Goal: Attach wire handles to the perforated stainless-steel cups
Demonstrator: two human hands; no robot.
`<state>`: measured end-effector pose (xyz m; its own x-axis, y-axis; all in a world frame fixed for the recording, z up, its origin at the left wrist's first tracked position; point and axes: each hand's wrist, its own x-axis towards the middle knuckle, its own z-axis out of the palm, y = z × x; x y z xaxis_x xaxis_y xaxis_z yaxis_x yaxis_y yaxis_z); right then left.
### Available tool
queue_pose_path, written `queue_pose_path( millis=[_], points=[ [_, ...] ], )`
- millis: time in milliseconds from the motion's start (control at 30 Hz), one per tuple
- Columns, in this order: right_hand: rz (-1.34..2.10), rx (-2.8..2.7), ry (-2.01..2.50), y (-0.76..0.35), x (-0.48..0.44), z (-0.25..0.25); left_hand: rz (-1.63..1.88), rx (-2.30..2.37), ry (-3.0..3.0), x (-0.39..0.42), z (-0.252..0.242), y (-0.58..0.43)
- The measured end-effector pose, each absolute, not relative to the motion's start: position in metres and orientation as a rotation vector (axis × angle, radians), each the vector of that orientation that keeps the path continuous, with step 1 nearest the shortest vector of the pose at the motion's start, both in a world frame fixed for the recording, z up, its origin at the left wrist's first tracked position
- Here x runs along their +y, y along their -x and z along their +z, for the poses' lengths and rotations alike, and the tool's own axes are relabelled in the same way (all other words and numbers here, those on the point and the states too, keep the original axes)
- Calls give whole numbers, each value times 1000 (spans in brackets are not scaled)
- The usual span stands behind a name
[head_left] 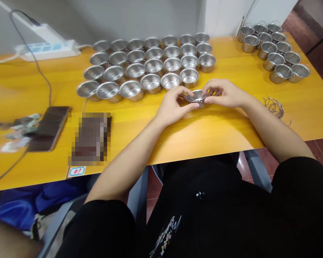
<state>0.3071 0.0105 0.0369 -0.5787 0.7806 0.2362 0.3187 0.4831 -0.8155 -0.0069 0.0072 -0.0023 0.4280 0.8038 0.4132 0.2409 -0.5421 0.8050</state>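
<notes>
Both my hands hold one small perforated steel cup (pixel 196 96) just above the yellow table (pixel 231 125), near its middle. My left hand (pixel 174 104) pinches the cup's left rim with thumb and fingers closed. On the cup's right side my right hand (pixel 223 92) grips it with curled fingers; a thin wire seems to run across the rim. Just behind the hands lie several rows of identical cups (pixel 148 62) without handles.
A second group of cups with wire handles (pixel 276 50) stands at the back right. Loose wire handles (pixel 274 106) lie right of my right arm. A phone (pixel 50 127), a blurred dark object (pixel 90 138) and a power strip (pixel 47 48) with cables sit on the left.
</notes>
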Motion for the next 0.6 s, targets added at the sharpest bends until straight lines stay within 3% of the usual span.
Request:
queue_pose_path(
  millis=[267,600],
  points=[
    [1364,-1805,932,-307,19,24,1141,677,-2081,12,-16,8],
    [1159,-1871,988,-300,9,35,959,666,-2090,10,-14,17]
  ],
)
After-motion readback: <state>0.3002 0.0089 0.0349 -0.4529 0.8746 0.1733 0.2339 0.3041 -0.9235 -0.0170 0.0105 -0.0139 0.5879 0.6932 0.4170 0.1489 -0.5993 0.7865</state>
